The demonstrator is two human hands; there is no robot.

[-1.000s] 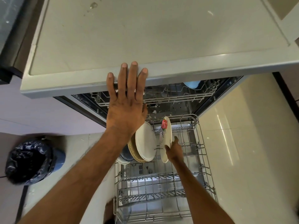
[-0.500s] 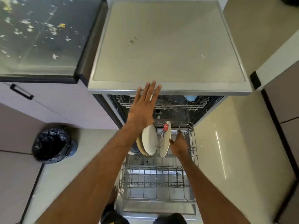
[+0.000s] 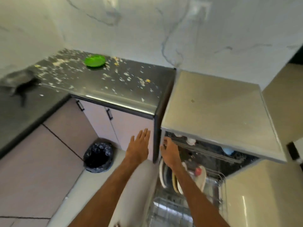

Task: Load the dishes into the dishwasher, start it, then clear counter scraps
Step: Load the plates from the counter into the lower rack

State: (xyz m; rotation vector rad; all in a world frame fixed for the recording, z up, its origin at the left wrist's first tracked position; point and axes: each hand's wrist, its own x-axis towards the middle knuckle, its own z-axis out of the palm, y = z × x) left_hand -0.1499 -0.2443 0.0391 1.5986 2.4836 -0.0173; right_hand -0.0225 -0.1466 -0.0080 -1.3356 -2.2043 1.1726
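Left hand [image 3: 138, 146] flat (fingers [image 3: 145, 134] straight), right hand [image 3: 170, 154] at upper rack [image 3: 211, 154]

Counter top: a green plate [image 3: 94, 61] sits by the back wall. Food scraps [image 3: 126, 78] litter the dark counter [image 3: 98, 90] around it, thinning toward the front edge.
Counter end: the dark end panel [image 3: 156, 136] stands between the left hand [image 3: 139, 146], fingers straight, and the right hand [image 3: 170, 153].
Dishwasher mouth: the upper rack [image 3: 208, 151] crosses the opening just under the dishwasher top [image 3: 213, 115]. The right hand is at its left end, contact blurred.
Lower rack: upright plates [image 3: 162, 176] crowd the back of the lower rack [image 3: 172, 208]; open wire bays lie nearer the camera.
Floor corner: a black-lined bin [image 3: 98, 155] stands below the cabinet doors [image 3: 114, 123], beside a pale floor [image 3: 78, 194] strip.
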